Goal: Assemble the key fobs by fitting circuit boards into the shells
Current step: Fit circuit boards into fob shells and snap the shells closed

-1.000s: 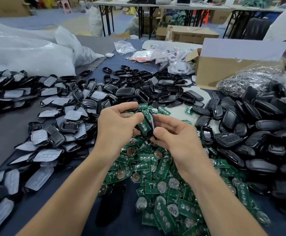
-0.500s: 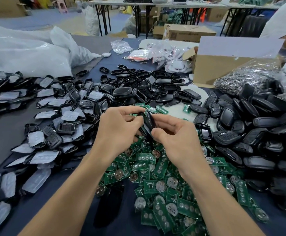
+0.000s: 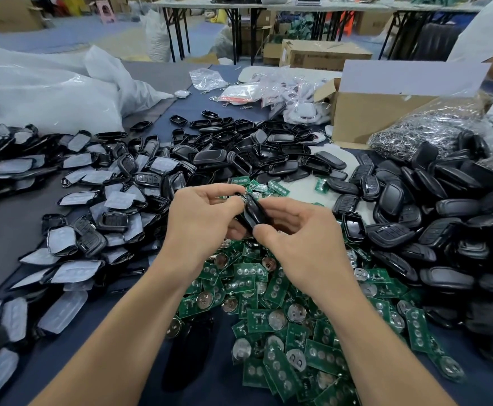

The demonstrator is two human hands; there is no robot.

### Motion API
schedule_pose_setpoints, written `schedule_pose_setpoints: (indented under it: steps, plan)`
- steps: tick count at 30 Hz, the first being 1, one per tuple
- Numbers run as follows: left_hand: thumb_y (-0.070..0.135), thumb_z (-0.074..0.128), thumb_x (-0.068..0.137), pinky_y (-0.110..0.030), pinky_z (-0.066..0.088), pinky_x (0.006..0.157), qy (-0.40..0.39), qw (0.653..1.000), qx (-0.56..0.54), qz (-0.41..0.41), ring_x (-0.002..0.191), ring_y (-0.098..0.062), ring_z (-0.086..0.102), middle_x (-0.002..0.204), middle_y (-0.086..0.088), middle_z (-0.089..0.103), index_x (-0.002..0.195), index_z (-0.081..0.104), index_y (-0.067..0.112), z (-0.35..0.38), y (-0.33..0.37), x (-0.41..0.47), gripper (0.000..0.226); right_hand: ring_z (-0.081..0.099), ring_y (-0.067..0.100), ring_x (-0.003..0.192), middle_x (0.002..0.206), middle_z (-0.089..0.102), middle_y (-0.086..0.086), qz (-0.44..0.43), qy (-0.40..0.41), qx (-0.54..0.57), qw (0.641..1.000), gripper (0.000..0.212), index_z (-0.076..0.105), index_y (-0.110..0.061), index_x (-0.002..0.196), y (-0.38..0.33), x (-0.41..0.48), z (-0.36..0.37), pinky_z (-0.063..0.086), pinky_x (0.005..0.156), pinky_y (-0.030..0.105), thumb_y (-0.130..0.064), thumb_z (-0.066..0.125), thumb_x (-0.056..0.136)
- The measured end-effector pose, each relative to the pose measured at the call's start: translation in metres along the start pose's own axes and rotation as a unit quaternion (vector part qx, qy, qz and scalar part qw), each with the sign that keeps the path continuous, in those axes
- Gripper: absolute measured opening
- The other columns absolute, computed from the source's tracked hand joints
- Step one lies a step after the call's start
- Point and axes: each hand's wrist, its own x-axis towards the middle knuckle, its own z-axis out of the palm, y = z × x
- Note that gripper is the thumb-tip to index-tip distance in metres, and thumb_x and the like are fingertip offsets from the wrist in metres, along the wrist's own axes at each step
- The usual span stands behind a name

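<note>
Left hand (image 3: 201, 221) and right hand (image 3: 301, 238) are pinching a shell (image 3: 254, 212) over the 6 o'clock boards (image 3: 268, 306), likely seating one; next it's needing an even squeeze.

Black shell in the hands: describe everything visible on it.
The black shell looks like glossy plastic, elongated, rounded. It is held tilted above the green circuit boards. The left hand pinches its upper end; the right hand pinches its lower end. Whether a board sits inside is hidden.
</note>
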Motion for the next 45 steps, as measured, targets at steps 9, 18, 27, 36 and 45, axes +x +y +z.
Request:
schedule_pose_setpoints:
  steps: [9, 18, 27, 36, 45]
  plan:
    - [0.008, 0.07, 0.084, -0.024, 0.057, 0.05, -0.003, 1.0, -0.022, -0.017, 0.052, -0.021, 0.072, 0.071, -0.01, 0.077, 0.087, 0.084, 0.025, 0.003, 0.0, -0.002, 0.022, 0.053, -0.031, 0.082, 0.08, 0.053, -0.047, -0.035, 0.019, -0.114, 0.993, 0.051, 0.065, -0.037, 0.13, 0.001, -0.007, 0.008, 0.033, 0.076, -0.01, -0.029, 0.076, 0.082]
    - [0.005, 0.076, 0.085, -0.023, 0.057, 0.052, -0.026, 0.999, -0.027, -0.009, 0.055, -0.02, 0.073, 0.072, -0.012, 0.078, 0.09, 0.082, 0.019, -0.001, 0.001, -0.003, 0.015, 0.062, -0.018, 0.089, 0.082, 0.064, -0.044, -0.023, 0.026, -0.126, 0.991, 0.051, 0.06, -0.05, 0.124, -0.005, -0.008, 0.008, 0.042, 0.076, -0.004, -0.024, 0.076, 0.083]
    - [0.008, 0.08, 0.088, -0.023, 0.058, 0.053, -0.021, 0.997, -0.054, -0.048, 0.059, -0.021, 0.075, 0.079, -0.011, 0.079, 0.087, 0.078, 0.011, -0.003, 0.006, -0.003, 0.004, 0.074, 0.0, 0.081, 0.082, 0.071, -0.036, 0.042, 0.012, -0.039, 0.998, 0.044, 0.068, -0.063, 0.099, -0.011, -0.003, 0.0, 0.06, 0.069, 0.018, -0.021, 0.076, 0.088]
    - [0.004, 0.072, 0.093, -0.02, 0.055, 0.051, 0.003, 0.996, -0.037, -0.078, 0.06, -0.018, 0.074, 0.082, -0.007, 0.08, 0.093, 0.08, 0.01, -0.006, 0.005, 0.0, 0.01, 0.079, 0.029, 0.074, 0.088, 0.078, 0.023, 0.269, 0.07, 0.332, 0.901, 0.015, 0.068, -0.001, 0.1, -0.013, 0.008, -0.018, 0.061, 0.057, 0.027, -0.004, 0.054, 0.105]
    - [-0.004, 0.047, 0.08, -0.022, 0.04, 0.047, -0.058, 0.993, -0.036, -0.097, 0.054, -0.008, 0.056, 0.067, -0.003, 0.069, 0.076, 0.074, 0.017, -0.008, 0.008, -0.003, 0.035, 0.063, 0.017, 0.059, 0.091, 0.078, 0.021, 0.251, 0.023, 0.316, 0.915, 0.014, 0.074, -0.004, 0.105, -0.012, 0.007, -0.017, 0.047, 0.049, 0.022, -0.002, 0.062, 0.099]
